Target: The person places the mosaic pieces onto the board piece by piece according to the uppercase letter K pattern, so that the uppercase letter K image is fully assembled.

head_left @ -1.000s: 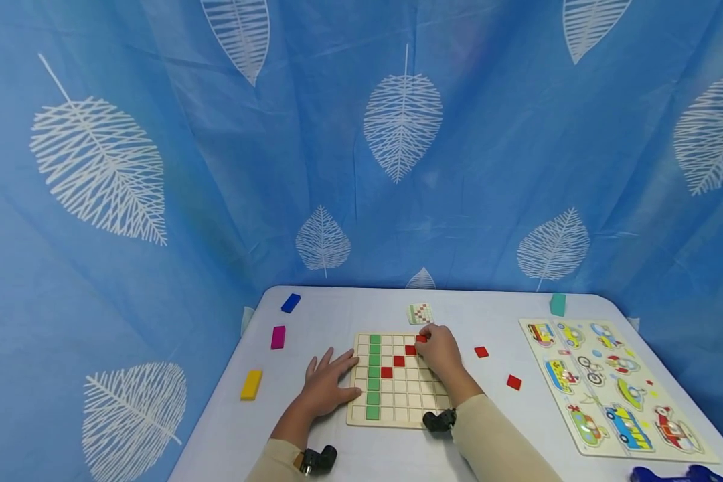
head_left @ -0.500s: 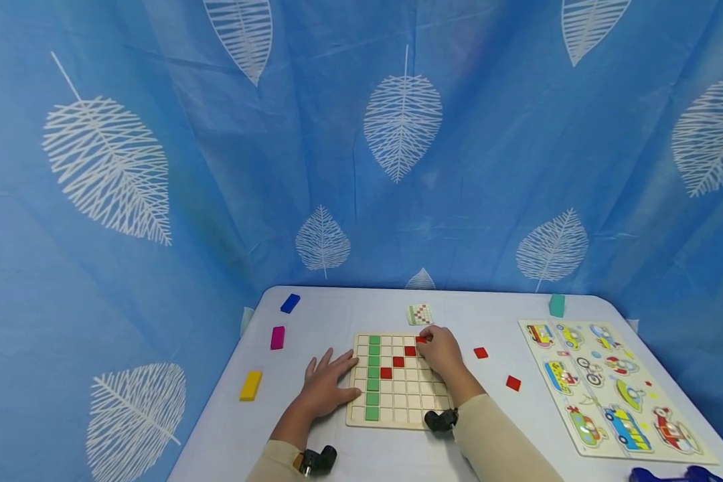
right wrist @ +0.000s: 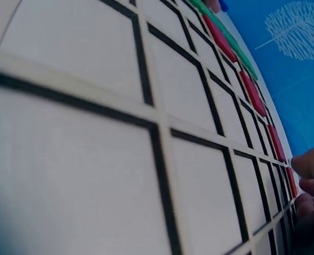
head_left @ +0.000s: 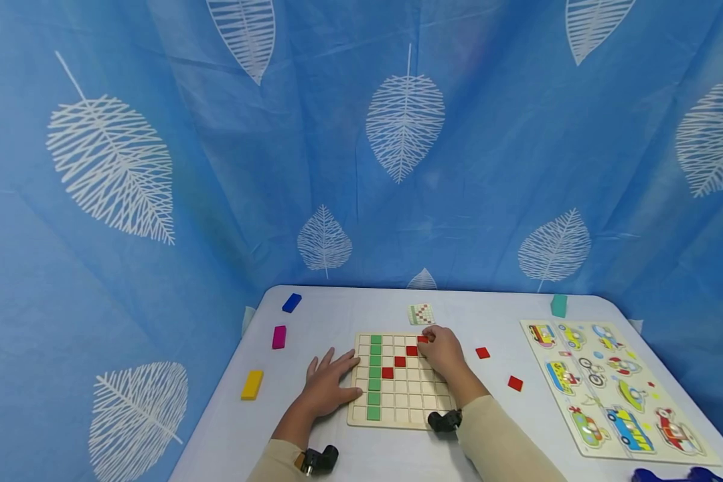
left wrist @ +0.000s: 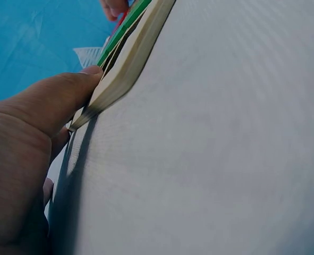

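A pale wooden grid board (head_left: 400,402) lies on the white table, with a column of green square tiles (head_left: 374,384) near its left side. Red square tiles (head_left: 400,361) run in a diagonal up to its far right corner. My left hand (head_left: 327,389) rests at the board's left edge, fingers spread; in the left wrist view its thumb (left wrist: 74,90) touches the rim. At the far right corner, my right hand (head_left: 444,351) pinches the end red tile (head_left: 422,339), partly hidden by the fingers. The right wrist view shows those fingertips (right wrist: 310,164) close against it.
A small pattern card (head_left: 422,313) lies behind the board. Two loose red tiles (head_left: 483,353) are right of it. Further right lies a vehicle picture puzzle (head_left: 614,388), a teal block (head_left: 558,306) behind it. Blue (head_left: 292,303), magenta (head_left: 279,337) and yellow (head_left: 252,385) blocks stand left.
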`<state>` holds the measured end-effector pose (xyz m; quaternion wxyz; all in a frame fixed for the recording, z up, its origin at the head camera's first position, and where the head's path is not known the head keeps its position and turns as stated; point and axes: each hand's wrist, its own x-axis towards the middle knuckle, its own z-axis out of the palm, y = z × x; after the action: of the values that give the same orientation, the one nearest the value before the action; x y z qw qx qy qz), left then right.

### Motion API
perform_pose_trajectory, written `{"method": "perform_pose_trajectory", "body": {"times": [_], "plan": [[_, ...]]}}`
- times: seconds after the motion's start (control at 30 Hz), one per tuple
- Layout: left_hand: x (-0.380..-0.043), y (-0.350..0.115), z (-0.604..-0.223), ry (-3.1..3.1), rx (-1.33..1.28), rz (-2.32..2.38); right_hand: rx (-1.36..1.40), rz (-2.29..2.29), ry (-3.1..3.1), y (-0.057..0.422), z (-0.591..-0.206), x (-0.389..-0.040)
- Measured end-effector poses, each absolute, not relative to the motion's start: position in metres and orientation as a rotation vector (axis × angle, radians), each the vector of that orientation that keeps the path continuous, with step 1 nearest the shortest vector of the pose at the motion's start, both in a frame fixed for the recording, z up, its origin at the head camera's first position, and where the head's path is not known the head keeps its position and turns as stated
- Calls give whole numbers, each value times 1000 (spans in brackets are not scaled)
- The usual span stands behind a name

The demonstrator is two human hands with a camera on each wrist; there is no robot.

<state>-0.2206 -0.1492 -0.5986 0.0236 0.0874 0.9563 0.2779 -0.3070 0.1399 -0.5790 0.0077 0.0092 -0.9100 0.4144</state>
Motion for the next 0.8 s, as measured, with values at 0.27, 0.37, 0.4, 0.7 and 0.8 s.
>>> {"method": "perform_pose_trajectory", "body": {"times": [0.27,0.37,0.4,0.7,0.8], "plan": [[-221,-150,-596,2948,266,853,-16,1430,-2751,171,-574,-302],[-220,-153,-596,2953,256,843,-99,1337,-2759,183,-571,-297],[-220,-154,-597,2954,255,841,-124,1321,-2752,186,-570,-295],[-223,-153,-596,2952,269,849,-322,1181,-2720,219,-583,-285],[-223,-152,-597,2939,261,849,-384,1149,-2755,225,-586,-282]]}}
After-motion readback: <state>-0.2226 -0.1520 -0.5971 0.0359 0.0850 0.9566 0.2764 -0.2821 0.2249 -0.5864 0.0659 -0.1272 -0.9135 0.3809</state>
